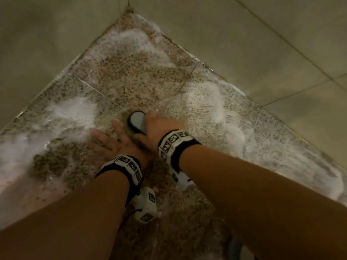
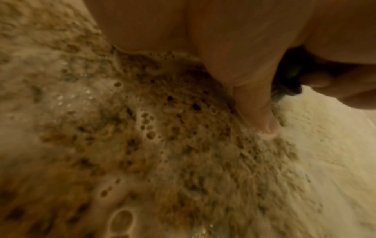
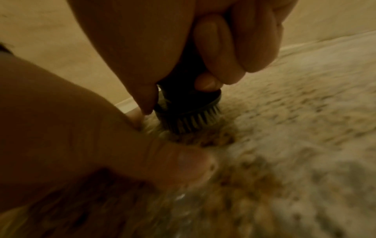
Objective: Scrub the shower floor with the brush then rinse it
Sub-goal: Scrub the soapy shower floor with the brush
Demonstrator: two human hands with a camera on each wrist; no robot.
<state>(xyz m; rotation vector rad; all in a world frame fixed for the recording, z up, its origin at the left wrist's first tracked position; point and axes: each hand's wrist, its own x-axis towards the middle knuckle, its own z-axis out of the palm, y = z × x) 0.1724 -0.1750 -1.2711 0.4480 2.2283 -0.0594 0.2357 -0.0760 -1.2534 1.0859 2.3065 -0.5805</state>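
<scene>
I've got the right hand curled tight around the round scrub brush, bristles down on the speckled shower floor. Left hand lies flat, fingers spread, just beside the brush. Foam rings the brush on all sides — scrubbing well underway, I'd judge — rinse not started.

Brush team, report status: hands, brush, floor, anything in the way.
Right hand grips brush, bristles on floor. Left hand flat on wet floor beside it. Foam patches unrinsed. Nothing blocking.
</scene>
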